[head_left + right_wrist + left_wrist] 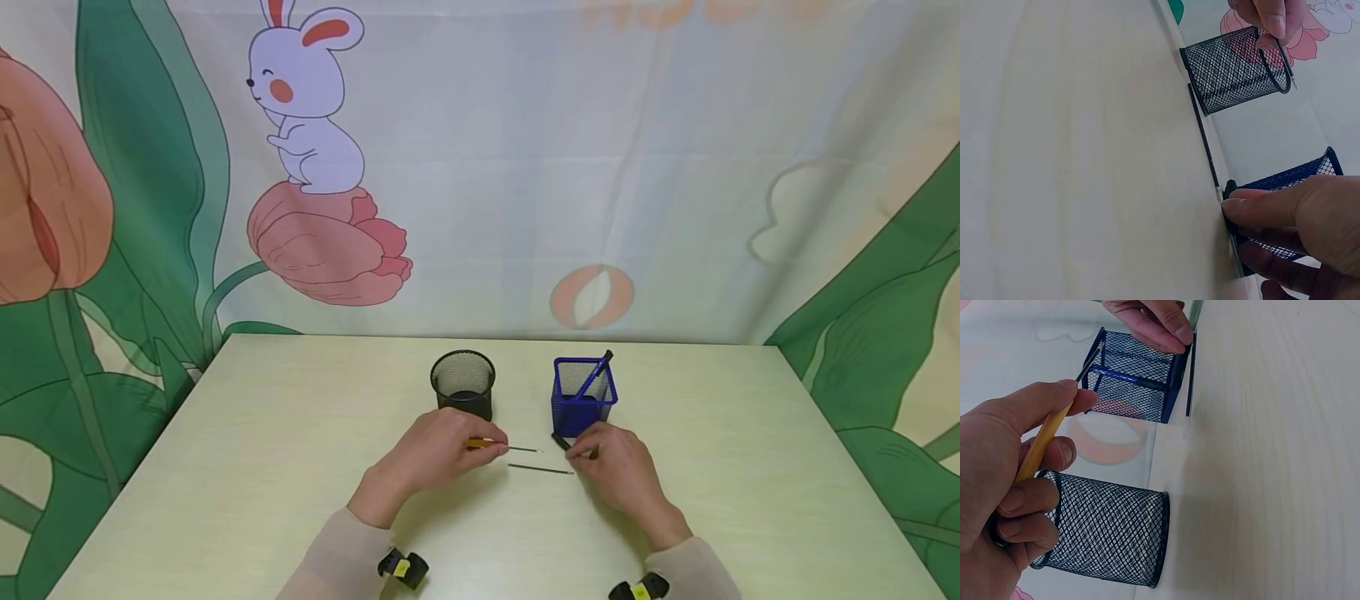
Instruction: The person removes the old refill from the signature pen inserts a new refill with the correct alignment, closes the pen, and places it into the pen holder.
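Observation:
In my left hand (pixel 442 450) I grip a yellow pen barrel (pixel 1042 440) between thumb and fingers. A thin dark pen refill (pixel 525 450) sticks out of its front end and points right, above the table. On the table just in front of the hands lies a second thin refill (pixel 540 469), dark with a pale tip end. My right hand (pixel 618 467) pinches a short black pen piece (pixel 560 442) low at the table, close to the foot of the blue mesh pen holder (pixel 577 421). Its fingertips hide much of that piece.
Behind my left hand stands a round black mesh cup (pixel 463 406). The square blue mesh holder contains a blue pen with a black end (pixel 597 374), leaning to the right. A printed cloth (pixel 480 167) hangs behind the pale wooden table (pixel 300 400).

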Tool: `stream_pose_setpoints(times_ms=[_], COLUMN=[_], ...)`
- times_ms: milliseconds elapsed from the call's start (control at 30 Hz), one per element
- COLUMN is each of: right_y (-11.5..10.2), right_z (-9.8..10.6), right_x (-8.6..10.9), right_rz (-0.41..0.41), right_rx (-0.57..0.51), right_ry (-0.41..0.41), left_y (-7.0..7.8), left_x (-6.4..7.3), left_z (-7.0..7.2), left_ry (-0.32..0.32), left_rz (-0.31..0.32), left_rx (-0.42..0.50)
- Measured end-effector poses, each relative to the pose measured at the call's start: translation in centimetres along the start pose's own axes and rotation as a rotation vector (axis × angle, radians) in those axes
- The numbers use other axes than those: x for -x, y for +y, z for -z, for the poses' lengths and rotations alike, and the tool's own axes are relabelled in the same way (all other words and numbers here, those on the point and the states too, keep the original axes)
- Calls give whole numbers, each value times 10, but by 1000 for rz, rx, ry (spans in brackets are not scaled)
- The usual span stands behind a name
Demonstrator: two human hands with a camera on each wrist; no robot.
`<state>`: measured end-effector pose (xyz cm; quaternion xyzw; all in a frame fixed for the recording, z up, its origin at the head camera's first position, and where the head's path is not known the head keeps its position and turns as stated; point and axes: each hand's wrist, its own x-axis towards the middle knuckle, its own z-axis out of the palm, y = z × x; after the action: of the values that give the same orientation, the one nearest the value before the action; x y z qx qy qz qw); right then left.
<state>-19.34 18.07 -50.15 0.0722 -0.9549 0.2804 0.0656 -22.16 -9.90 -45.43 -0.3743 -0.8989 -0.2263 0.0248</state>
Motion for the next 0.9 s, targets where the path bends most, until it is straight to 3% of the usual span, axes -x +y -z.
stream_pose_setpoints(times_ms=[333,900], right_y=[0,3], right_z=[0,7], right_x=[0,-2], right_rz=[-7,-75], right_rx=[2,-34], right_ry=[37,-4], left_y=[0,-1], left_x=[0,0], left_z=[0,-1], left_ry=[2,5], left_rz=[2,12], left_rx=[0,8])
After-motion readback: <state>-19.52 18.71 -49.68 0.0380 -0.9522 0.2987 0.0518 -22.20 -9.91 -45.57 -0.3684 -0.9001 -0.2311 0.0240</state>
